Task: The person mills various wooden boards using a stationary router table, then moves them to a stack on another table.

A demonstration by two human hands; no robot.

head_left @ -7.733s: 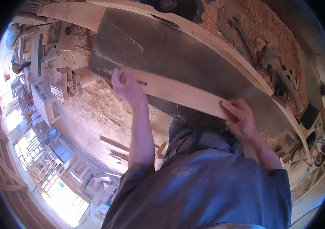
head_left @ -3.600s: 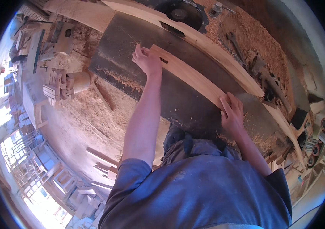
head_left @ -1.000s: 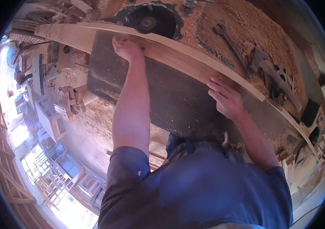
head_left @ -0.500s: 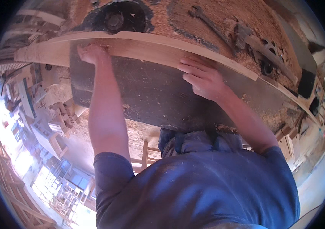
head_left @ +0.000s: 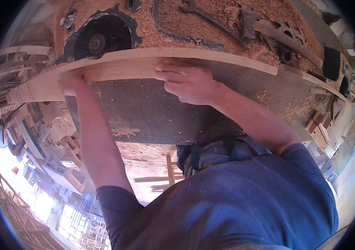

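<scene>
A long pale wooden board [head_left: 121, 71] lies on a dark machine table [head_left: 144, 108], against a light wooden fence strip [head_left: 165, 52]. The board's left end sticks out past the table's left edge. Near that edge my left hand [head_left: 74, 85] is closed on the board, its fingertips partly hidden and blurred. My right hand [head_left: 188, 83] presses on the board's right end with bent fingers, near the middle of the strip. That end of the board is mostly hidden under the hand.
Behind the strip, sawdust surrounds a black round wheel [head_left: 97, 43], an open-ended spanner [head_left: 213, 20] and a hammer [head_left: 286, 39]. Shavings lie on the table's right part. Stacked wooden pieces [head_left: 321, 129] stand at the right, and wooden parts fill the floor at the left.
Both hands have moved left along the strip, and the board has slid left with them. The view has also shifted, showing more of the wheel and tools.
</scene>
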